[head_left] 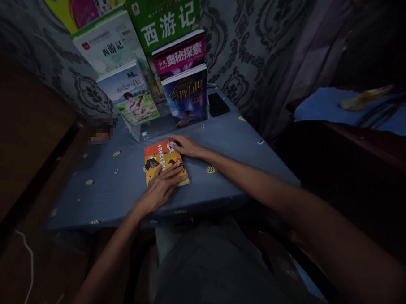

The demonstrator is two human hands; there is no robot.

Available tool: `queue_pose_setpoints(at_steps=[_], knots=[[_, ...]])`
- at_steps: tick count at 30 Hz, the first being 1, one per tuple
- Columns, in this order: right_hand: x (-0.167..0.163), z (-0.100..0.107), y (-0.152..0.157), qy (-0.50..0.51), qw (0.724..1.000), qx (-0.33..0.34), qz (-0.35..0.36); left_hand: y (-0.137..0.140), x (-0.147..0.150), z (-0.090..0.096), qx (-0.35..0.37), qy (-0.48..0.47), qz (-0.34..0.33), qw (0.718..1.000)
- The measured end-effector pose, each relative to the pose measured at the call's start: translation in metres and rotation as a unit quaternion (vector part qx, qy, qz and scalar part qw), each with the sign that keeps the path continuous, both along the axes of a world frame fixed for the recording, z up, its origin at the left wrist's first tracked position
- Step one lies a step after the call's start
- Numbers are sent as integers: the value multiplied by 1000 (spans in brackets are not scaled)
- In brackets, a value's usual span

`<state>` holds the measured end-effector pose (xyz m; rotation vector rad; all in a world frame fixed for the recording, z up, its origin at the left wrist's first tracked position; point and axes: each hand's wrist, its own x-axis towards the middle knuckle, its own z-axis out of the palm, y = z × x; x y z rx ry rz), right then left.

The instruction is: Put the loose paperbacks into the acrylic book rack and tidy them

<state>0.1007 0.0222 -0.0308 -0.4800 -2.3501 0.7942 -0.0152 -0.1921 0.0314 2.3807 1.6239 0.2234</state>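
A closed book with an orange and yellow cover lies flat on the cloth-covered table, in front of the book stand. My left hand rests across its lower right part with the fingers stretched out. At the upper right corner of the cover, my right hand touches the book with its fingers extended and slightly bent. Both hands partly hide the cover picture and the white lettering.
Behind the book, a clear stand holds several upright books, among them a blue one and a green one. A black phone lies beside it. The patterned tablecloth drops over the near edge. A white cable hangs lower left.
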Motion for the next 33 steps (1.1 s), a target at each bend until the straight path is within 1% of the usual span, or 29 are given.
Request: queue_pose_setpoints(at_steps=[5, 8, 10, 12, 13, 15, 18, 20, 23, 26, 29, 31, 33], knots=[[0, 0, -2, -3, 1000, 13, -7, -7, 3, -4, 5, -1, 2, 1000], [1, 2, -4, -7, 1000, 22, -6, -8, 3, -2, 5, -9, -7, 1000], [1, 2, -5, -19, 999, 28, -5, -5, -3, 0, 3, -20, -19, 1000], [1, 3, -7, -38, 999, 38, -9, 5, -19, 0, 15, -37, -16, 999], [2, 4, -9, -48, 998, 44, -13, 13, -30, -1, 28, -47, -3, 999], [3, 7, -13, -70, 995, 62, -26, 32, -59, -4, 60, -60, 44, 995], [3, 16, -22, -102, 988, 111, -32, 63, -105, -11, 81, -86, 132, 984], [-3, 23, -28, -112, 982, 150, 5, 77, -128, -16, 77, -118, 146, 979], [-22, 30, -38, -109, 973, 177, 96, 86, -145, -24, 79, -171, 142, 972], [-46, 31, -46, -104, 966, 177, 159, 86, -148, -32, 92, -213, 137, 963], [-62, 28, -54, -102, 960, 181, 188, 83, -147, -37, 100, -234, 135, 958], [-63, 27, -62, -99, 959, 181, 197, 82, -147, -39, 101, -240, 136, 956], [-56, 26, -73, -92, 957, 176, 213, 81, -147, -39, 102, -245, 137, 954]])
